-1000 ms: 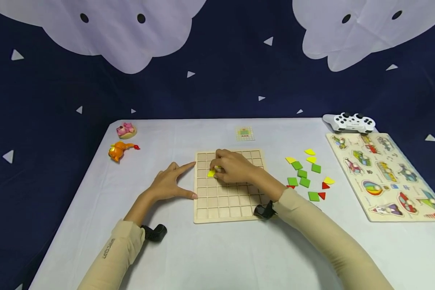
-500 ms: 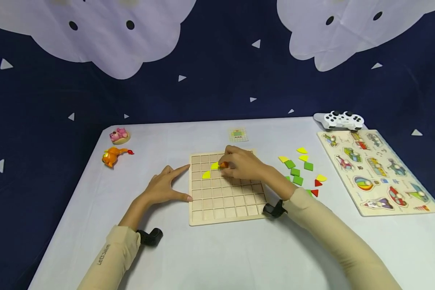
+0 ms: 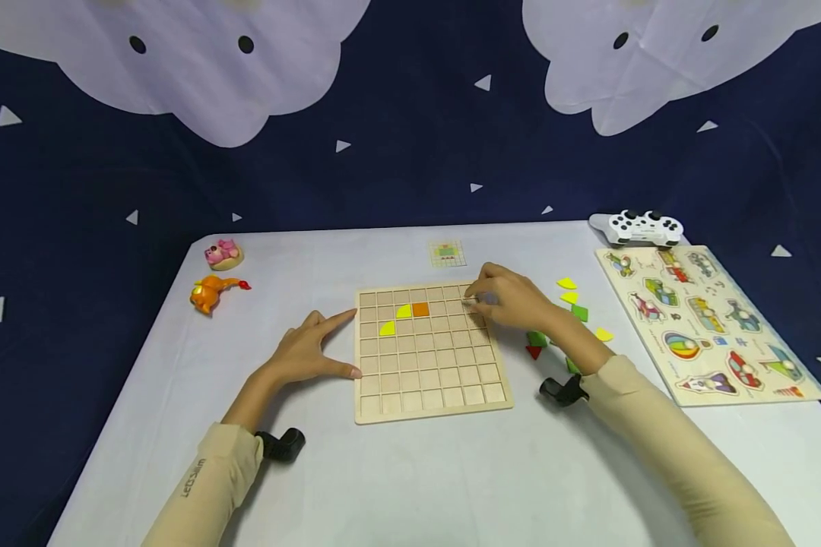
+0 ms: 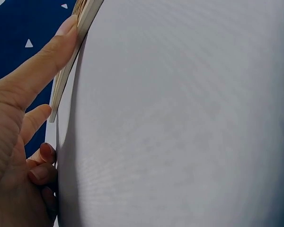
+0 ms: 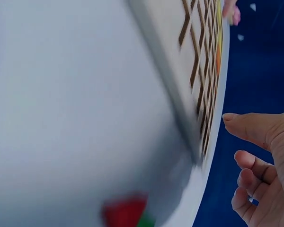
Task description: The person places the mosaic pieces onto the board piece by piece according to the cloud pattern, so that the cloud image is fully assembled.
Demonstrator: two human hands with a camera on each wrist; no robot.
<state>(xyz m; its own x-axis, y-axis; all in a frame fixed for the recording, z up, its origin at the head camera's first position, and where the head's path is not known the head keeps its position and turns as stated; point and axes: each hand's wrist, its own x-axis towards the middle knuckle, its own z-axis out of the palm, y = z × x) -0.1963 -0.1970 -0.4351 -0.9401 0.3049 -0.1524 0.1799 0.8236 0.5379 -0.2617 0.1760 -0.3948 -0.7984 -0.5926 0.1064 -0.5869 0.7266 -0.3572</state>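
Orange square tile (image 3: pixel 420 308) now sits in a cell of the wooden grid board (image 3: pixel 429 357), in the second row, just right of a yellow quarter-round tile (image 3: pixel 404 311); half a second ago the right hand covered that spot, and a second yellow piece (image 3: pixel 387 328) lies one row lower. The right hand (image 3: pixel 513 302) has drawn back over the board's far right corner toward the loose tiles (image 3: pixel 578 311) on the desk, its grip loosely curled and holding nothing. The left hand (image 3: pixel 311 351) stays flat on the desk, forefinger and thumb straight against the board's left edge.
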